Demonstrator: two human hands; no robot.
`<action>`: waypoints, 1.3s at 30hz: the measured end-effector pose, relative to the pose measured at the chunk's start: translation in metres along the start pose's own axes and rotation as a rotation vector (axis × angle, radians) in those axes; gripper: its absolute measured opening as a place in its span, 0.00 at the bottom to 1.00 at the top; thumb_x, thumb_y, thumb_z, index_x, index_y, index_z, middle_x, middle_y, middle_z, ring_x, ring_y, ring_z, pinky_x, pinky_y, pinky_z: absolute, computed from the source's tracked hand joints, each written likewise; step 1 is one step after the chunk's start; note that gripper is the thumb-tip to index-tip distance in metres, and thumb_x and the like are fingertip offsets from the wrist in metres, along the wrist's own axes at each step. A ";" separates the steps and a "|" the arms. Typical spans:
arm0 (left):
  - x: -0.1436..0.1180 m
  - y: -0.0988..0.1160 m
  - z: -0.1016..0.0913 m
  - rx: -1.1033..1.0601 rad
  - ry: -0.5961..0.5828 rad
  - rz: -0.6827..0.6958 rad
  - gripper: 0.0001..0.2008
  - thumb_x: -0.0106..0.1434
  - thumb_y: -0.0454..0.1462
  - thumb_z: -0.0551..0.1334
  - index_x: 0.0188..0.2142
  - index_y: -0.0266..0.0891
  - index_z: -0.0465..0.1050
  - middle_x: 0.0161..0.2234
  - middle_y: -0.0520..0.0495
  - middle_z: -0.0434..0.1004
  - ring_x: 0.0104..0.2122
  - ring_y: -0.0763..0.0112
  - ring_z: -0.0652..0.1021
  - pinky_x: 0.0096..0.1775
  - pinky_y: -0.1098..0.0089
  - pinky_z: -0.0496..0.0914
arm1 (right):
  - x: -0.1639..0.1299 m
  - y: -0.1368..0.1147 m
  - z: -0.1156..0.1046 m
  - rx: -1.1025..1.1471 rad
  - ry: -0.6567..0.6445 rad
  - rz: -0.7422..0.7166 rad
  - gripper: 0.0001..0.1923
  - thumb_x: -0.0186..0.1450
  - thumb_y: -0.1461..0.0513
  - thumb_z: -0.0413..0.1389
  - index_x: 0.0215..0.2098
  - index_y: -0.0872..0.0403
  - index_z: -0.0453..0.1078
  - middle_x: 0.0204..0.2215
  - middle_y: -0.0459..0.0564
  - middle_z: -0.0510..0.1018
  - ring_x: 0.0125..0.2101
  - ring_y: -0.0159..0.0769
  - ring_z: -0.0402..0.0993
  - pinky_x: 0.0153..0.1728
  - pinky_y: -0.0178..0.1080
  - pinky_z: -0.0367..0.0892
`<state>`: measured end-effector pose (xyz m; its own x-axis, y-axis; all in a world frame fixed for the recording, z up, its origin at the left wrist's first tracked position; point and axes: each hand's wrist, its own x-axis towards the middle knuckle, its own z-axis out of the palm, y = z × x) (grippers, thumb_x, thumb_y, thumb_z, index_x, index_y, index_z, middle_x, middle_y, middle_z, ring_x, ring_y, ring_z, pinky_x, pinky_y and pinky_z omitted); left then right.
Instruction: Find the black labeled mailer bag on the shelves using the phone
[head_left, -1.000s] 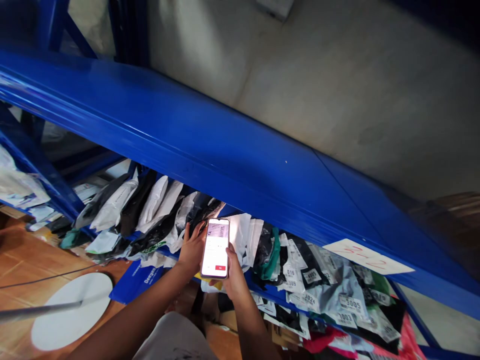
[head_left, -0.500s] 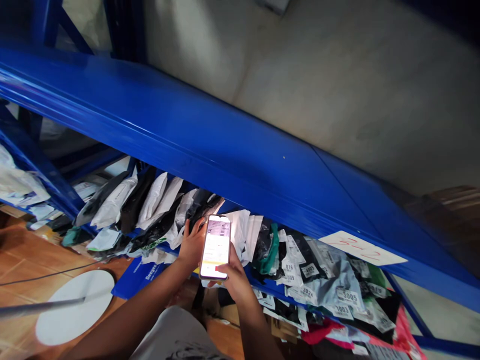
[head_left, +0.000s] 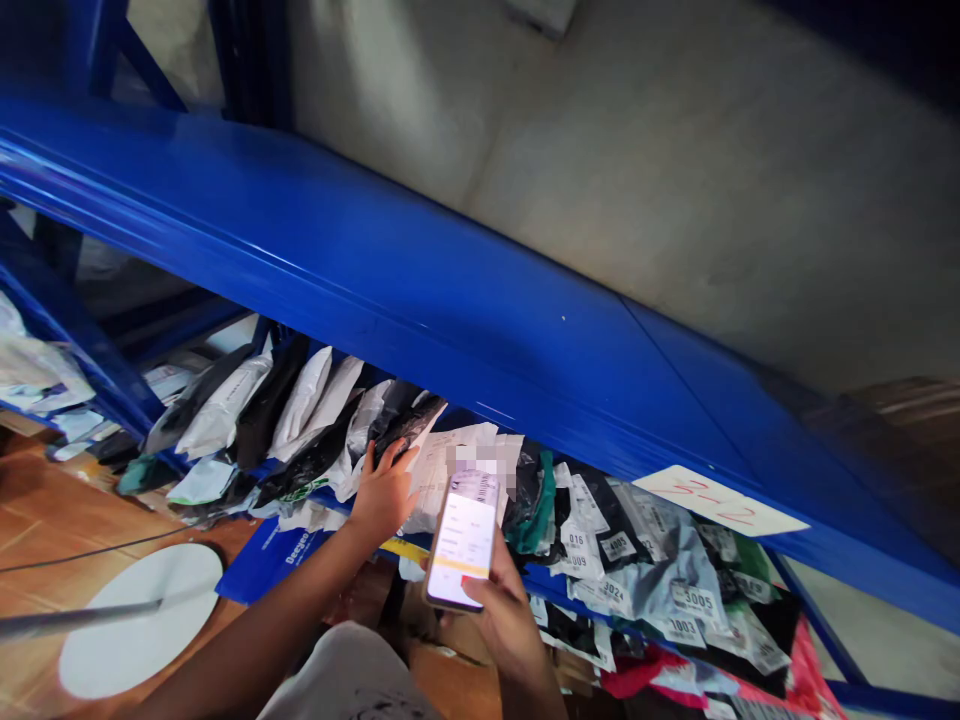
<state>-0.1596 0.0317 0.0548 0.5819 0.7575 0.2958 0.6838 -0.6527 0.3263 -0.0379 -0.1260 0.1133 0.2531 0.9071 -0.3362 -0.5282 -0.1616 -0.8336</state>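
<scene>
A lit smartphone (head_left: 461,540) is in my right hand (head_left: 506,610), with the thumb lying over the lower part of its screen. The top of the screen shows a camera picture with a barcode label, and lines of text fill the rest. My left hand (head_left: 384,492) rests on the row of parcels with its fingers spread. Its fingertips touch a black plastic parcel (head_left: 405,425) and the edge of a white parcel (head_left: 435,460) beside it. Part of the white parcel is hidden behind the phone.
A blue shelf beam (head_left: 420,290) crosses above the parcels, carrying a white handwritten sign (head_left: 720,498). Number-labelled bags (head_left: 660,570) crowd the shelf on the right. White and black mailers (head_left: 225,405) lean at left. A white round disc (head_left: 142,625) stands on the tiled floor.
My right hand has moved the phone right and down, away from my left hand. More of the white parcel shows between them. My left hand stays on the parcels.
</scene>
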 end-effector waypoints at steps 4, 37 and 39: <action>0.001 -0.003 0.001 -0.003 0.006 -0.007 0.07 0.60 0.34 0.61 0.31 0.42 0.79 0.57 0.52 0.72 0.60 0.50 0.64 0.61 0.39 0.55 | -0.019 -0.005 -0.017 0.012 0.147 -0.047 0.52 0.47 0.65 0.68 0.66 0.46 0.52 0.40 0.54 0.83 0.35 0.51 0.81 0.19 0.40 0.73; -0.004 -0.019 -0.002 -0.039 0.027 0.022 0.09 0.55 0.41 0.65 0.32 0.40 0.80 0.63 0.45 0.62 0.61 0.49 0.63 0.63 0.40 0.51 | -0.013 0.013 -0.016 0.123 0.119 -0.071 0.45 0.49 0.61 0.63 0.64 0.46 0.57 0.38 0.54 0.84 0.33 0.49 0.80 0.18 0.36 0.67; -0.004 -0.025 0.001 -0.041 0.056 0.008 0.12 0.54 0.44 0.66 0.34 0.41 0.80 0.63 0.46 0.63 0.61 0.48 0.64 0.63 0.39 0.50 | -0.011 0.018 -0.012 0.128 0.110 -0.054 0.45 0.49 0.61 0.63 0.64 0.46 0.56 0.37 0.54 0.84 0.32 0.49 0.80 0.17 0.36 0.67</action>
<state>-0.1783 0.0445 0.0443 0.5610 0.7512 0.3480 0.6598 -0.6595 0.3601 -0.0404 -0.1430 0.0972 0.3673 0.8641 -0.3441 -0.6083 -0.0567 -0.7917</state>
